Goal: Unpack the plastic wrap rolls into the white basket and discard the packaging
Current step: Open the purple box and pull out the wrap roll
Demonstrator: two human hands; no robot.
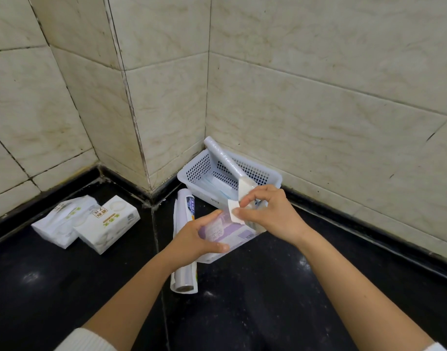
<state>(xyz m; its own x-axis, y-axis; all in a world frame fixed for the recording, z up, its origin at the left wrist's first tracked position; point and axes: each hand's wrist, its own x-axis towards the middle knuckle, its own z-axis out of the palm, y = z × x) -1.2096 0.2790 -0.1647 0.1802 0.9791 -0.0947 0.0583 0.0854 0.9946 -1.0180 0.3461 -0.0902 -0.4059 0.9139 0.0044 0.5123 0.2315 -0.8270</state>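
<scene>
The left hand (201,235) is closed around the lower end of a purple-and-white plastic wrap box (226,230), thumb on top and fingers curled under its near edge. The right hand (265,211) pinches the box's opened white end flap (234,211) between thumb and fingertips, the other fingers loosely bent. Both hands cover much of the box, so its print is hard to read and whether anything is inside cannot be told.

Just beyond them the white basket (189,174) sits in the wall corner on the black bench (65,287). One unpacked roll (223,158) leans in it, its top end poking above the far rim; flat packets on its floor are hard to make out. A wrapped roll (183,249) lies on the bench just left of the box, its middle hidden by the left hand. Two tissue packs (90,221) lie well apart to the left.

Tiled walls (318,97) close the bench behind and on both sides; the near bench is open.
</scene>
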